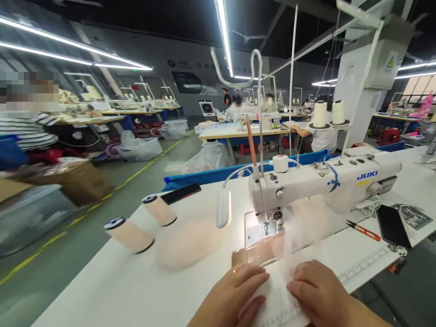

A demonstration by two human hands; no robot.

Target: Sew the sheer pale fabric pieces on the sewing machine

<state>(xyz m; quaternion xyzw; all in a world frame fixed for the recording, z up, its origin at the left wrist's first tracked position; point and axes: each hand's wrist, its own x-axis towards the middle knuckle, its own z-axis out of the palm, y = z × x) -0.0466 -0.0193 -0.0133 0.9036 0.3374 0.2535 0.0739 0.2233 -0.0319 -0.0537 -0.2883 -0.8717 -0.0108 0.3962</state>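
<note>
A white sewing machine (306, 181) stands on the white table (112, 281), its needle area lit. Sheer pale fabric (303, 227) lies along the front of the machine and runs down to my hands. My right hand (316, 286) has its fingers curled and pressed together on the fabric's near end. To its left, my left hand (238, 290) rests just below a shiny brown strip (255, 253), fingers bent, thumb apart from them; nothing shows between them. A blurred pale pink piece (190, 240) lies left of the needle.
Two thread cones (129, 235) and a dark phone-like object (181, 194) are at the left. Red snips (364, 230), a black phone (393, 227) and a ruler strip (364, 265) lie at the right. A thin rod stand (260, 113) rises behind the machine head.
</note>
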